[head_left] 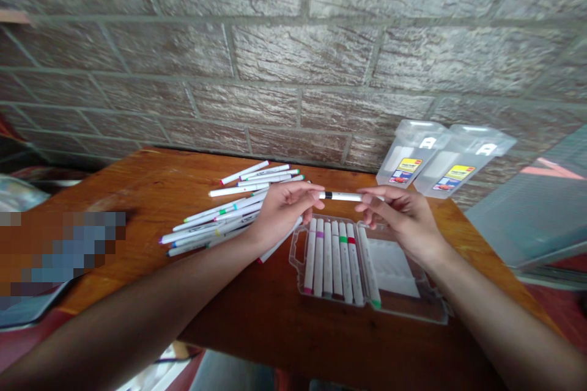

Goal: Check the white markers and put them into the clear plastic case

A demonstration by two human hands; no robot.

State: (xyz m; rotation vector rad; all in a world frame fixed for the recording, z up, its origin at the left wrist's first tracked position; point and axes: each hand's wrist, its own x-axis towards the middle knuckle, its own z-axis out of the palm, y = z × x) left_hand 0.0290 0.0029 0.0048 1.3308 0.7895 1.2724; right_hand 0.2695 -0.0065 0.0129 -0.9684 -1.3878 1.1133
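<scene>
A white marker with a black band [345,197] is held level above the table between my two hands. My left hand [291,200] pinches its left end, by the black band. The fingers of my right hand [401,215] are closed on its other end. Below them lies an opened clear plastic case [300,284]. Several white markers [328,259] with coloured bands and tips stand side by side in its left half. One marker with a green tip [369,266] lies along the hinge, and a white paper [394,269] rests in the right half.
A loose pile of white markers [229,217] spreads over the wooden table [132,195] at the left, partly behind my left hand. Two clear plastic containers [408,149] with yellow labels stand at the back right, against the stone-block wall [275,55]. A blurred-out patch covers the left edge.
</scene>
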